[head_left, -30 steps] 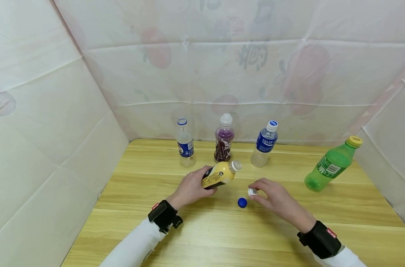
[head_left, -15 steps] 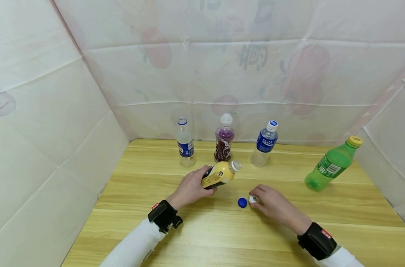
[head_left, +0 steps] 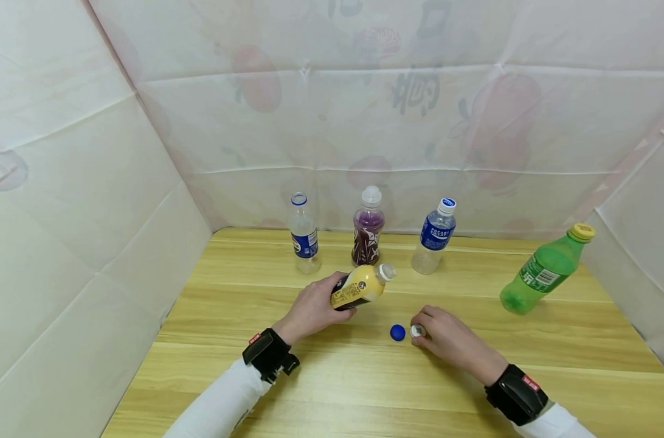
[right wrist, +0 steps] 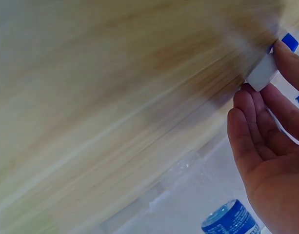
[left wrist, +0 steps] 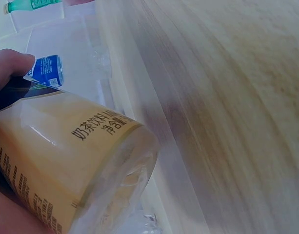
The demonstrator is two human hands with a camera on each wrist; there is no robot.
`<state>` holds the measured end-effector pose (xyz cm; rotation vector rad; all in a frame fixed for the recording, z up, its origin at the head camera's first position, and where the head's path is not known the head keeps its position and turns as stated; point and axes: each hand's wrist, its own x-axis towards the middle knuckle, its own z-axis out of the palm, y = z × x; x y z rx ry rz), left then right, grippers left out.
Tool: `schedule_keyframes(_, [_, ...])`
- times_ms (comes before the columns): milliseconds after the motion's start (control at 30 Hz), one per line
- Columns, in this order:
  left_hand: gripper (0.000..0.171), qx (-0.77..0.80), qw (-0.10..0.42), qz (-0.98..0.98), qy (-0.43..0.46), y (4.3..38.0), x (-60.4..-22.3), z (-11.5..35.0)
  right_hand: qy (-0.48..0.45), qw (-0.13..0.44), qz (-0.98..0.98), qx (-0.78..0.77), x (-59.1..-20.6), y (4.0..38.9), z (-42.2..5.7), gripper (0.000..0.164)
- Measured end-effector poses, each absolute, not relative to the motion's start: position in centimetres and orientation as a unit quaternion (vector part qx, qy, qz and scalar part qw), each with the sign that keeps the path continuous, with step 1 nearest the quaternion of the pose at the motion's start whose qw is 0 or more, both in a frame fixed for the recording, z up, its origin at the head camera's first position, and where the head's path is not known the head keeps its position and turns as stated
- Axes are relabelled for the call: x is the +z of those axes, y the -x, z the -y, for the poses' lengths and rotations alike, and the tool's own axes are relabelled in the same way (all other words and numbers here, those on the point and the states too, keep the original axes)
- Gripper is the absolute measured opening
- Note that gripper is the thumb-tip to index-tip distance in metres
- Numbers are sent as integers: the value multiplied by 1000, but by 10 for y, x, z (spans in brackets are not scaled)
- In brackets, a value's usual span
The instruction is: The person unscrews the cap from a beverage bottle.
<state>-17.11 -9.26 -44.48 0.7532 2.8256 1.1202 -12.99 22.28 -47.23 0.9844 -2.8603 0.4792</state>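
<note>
My left hand (head_left: 315, 307) grips a yellow milk tea bottle (head_left: 359, 288), tilted with its uncapped neck toward the upper right in the head view. Dark print marks its label in the left wrist view, with the clear base toward the camera. Low over the wooden table, my right hand (head_left: 453, 339) pinches a small white bottle cap (right wrist: 262, 73) between thumb and fingers. A blue bottle cap (head_left: 397, 332) lies just left of that white cap.
Behind the hands on the table (head_left: 228, 365) stand a capless clear bottle (head_left: 304, 238), a purple drink bottle (head_left: 368, 230) and a blue-labelled bottle (head_left: 435, 234) with a white cap. A green bottle (head_left: 542, 271) with a yellow cap stands at right. Pale sheets (head_left: 321, 121) enclose the table.
My right hand has moved down and slightly toward me with the white cap, bringing it beside the blue cap. The left hand and milk tea bottle have stayed put.
</note>
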Motion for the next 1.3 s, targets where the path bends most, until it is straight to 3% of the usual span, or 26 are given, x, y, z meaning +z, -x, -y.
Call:
schedule_keyframes(333, [66, 361, 1, -902, -237, 170, -444, 95, -330, 38, 930, 160, -471, 131, -225, 31])
schedule_keyframes(600, [67, 385, -6, -897, -216, 169, -441, 105, -268, 25, 947, 173, -454, 132, -226, 42])
schedule_keyframes(1033, [69, 462, -87, -862, -189, 170, -439, 142, -227, 151, 929, 249, -434, 138, -232, 36])
schedule_keyframes(1300, [63, 485, -119, -851, -163, 170, -434, 166, -231, 188, 922, 248, -436, 139, -234, 34])
